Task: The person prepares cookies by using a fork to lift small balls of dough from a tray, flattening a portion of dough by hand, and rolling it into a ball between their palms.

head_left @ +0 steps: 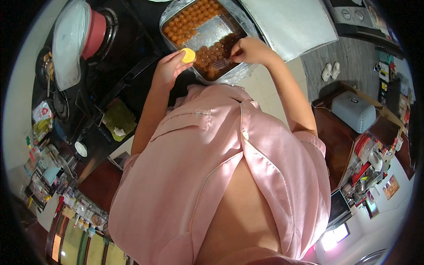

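Note:
A metal tray (207, 32) at the top middle holds rows of small round amber balls (190, 22) at its far side. More darker, glossy balls (212, 55) lie piled at its near side, with a bare patch of metal between. My left hand (168, 68) is closed on a small round yellow cup (188, 55) at the tray's near left corner; its inside is not visible. Over the tray's right edge, my right hand (252, 51) grips what looks like a clear fork (219, 65), its tines among the near balls.
Thin clear plastic (240, 73) wraps the tray's rim. A pink pot (94, 33) stands on the stove at the left, beside a translucent lid (68, 48). A white textured sheet (291, 26) lies right of the tray. Farther right, a grey lidded box (353, 111) sits on brown furniture.

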`<act>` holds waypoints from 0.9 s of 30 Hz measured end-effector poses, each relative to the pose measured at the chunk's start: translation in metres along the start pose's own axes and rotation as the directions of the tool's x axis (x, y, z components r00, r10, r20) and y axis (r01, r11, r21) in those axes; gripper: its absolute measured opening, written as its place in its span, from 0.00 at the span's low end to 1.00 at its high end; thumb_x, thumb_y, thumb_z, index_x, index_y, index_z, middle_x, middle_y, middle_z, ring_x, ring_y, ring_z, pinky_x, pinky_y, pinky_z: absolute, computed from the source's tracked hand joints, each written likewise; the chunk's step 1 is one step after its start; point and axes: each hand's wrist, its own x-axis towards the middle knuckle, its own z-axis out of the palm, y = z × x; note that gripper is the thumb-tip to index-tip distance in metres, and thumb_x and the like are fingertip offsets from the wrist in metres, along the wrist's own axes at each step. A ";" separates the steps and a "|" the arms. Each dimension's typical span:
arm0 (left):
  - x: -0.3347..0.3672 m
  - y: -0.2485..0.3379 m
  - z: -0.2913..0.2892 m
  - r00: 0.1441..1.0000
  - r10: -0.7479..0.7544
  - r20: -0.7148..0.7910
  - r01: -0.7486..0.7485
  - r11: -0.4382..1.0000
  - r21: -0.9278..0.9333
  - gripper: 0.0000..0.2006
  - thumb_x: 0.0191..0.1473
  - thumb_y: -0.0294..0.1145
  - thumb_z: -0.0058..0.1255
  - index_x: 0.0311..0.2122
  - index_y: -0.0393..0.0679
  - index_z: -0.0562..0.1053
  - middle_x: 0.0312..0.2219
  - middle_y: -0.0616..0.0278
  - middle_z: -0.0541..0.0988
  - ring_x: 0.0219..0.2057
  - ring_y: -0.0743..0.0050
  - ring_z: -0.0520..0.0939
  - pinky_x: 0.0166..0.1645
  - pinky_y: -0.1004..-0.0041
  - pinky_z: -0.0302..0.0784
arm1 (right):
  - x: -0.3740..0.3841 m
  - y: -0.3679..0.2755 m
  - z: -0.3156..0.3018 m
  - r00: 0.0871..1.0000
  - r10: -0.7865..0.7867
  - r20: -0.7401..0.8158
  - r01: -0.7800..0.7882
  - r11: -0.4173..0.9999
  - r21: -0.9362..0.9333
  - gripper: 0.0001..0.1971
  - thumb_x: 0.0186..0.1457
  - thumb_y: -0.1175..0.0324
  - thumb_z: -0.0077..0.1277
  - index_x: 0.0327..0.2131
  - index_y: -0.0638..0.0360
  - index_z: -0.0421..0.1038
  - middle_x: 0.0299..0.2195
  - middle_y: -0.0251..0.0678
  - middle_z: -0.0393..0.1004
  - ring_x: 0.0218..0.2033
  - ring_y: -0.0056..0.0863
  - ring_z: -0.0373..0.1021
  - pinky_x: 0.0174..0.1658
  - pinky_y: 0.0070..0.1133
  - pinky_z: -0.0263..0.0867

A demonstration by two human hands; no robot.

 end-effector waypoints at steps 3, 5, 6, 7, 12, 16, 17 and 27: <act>0.001 -0.001 0.002 1.000 -0.020 0.009 0.020 1.000 -0.024 0.17 0.60 0.31 0.46 0.49 0.29 0.68 0.45 0.49 0.76 0.47 0.59 0.79 0.52 0.65 0.74 | 0.003 0.007 0.001 0.997 0.015 0.081 -0.022 0.996 0.087 0.10 0.45 0.65 0.57 0.31 0.58 0.79 0.26 0.39 0.79 0.28 0.30 0.75 0.35 0.23 0.67; 0.001 -0.001 0.002 1.000 -0.026 0.016 0.027 0.999 -0.032 0.17 0.60 0.31 0.46 0.49 0.29 0.68 0.45 0.49 0.76 0.47 0.58 0.79 0.53 0.65 0.74 | 0.006 0.016 0.005 0.996 0.015 0.092 -0.029 0.989 0.147 0.10 0.46 0.66 0.57 0.31 0.59 0.79 0.26 0.37 0.79 0.28 0.26 0.74 0.34 0.22 0.67; 0.002 -0.001 0.001 0.999 -0.047 0.022 0.048 0.998 -0.042 0.17 0.60 0.32 0.46 0.49 0.29 0.68 0.46 0.48 0.76 0.47 0.58 0.78 0.53 0.64 0.74 | 0.007 0.019 0.006 0.994 0.014 0.105 -0.036 0.978 0.206 0.10 0.47 0.66 0.57 0.31 0.60 0.79 0.25 0.36 0.79 0.27 0.23 0.73 0.34 0.21 0.67; 0.002 0.000 0.000 0.997 -0.067 0.029 0.068 0.996 -0.051 0.17 0.60 0.33 0.46 0.49 0.29 0.68 0.46 0.47 0.75 0.47 0.58 0.78 0.54 0.64 0.73 | 0.009 0.021 0.006 0.994 0.014 0.104 -0.035 0.978 0.206 0.10 0.47 0.66 0.57 0.31 0.60 0.79 0.25 0.36 0.79 0.27 0.23 0.73 0.34 0.21 0.67; 0.003 0.005 0.002 0.997 -0.070 0.024 0.072 0.994 -0.082 0.19 0.60 0.34 0.46 0.50 0.28 0.67 0.47 0.45 0.75 0.49 0.55 0.77 0.56 0.63 0.72 | 0.008 0.018 -0.004 0.996 -0.025 0.091 -0.010 0.931 0.365 0.09 0.48 0.68 0.57 0.32 0.64 0.78 0.25 0.32 0.79 0.28 0.18 0.72 0.36 0.18 0.67; 0.005 0.007 0.005 0.993 -0.096 0.076 0.104 0.987 -0.124 0.22 0.61 0.37 0.43 0.51 0.27 0.64 0.48 0.43 0.73 0.51 0.53 0.75 0.58 0.61 0.70 | -0.001 0.011 -0.013 0.998 0.017 -0.067 0.013 0.907 0.421 0.09 0.48 0.69 0.57 0.33 0.64 0.78 0.26 0.31 0.79 0.28 0.17 0.72 0.36 0.17 0.67; 0.005 0.008 0.008 0.992 -0.097 0.078 0.106 0.987 -0.123 0.22 0.61 0.37 0.43 0.51 0.27 0.64 0.48 0.43 0.73 0.51 0.53 0.75 0.58 0.61 0.70 | -0.002 0.006 -0.014 0.989 0.047 -0.142 0.017 0.909 0.417 0.09 0.49 0.69 0.57 0.33 0.64 0.78 0.27 0.32 0.79 0.28 0.17 0.73 0.35 0.16 0.67; 0.002 0.022 0.036 0.949 -0.047 0.311 0.115 0.973 -0.202 0.16 0.59 0.29 0.47 0.50 0.31 0.67 0.45 0.50 0.75 0.50 0.57 0.76 0.58 0.66 0.69 | -0.029 -0.052 -0.002 0.751 -0.056 -0.658 0.028 0.998 -0.053 0.07 0.46 0.65 0.56 0.29 0.53 0.79 0.25 0.32 0.75 0.25 0.36 0.72 0.28 0.28 0.68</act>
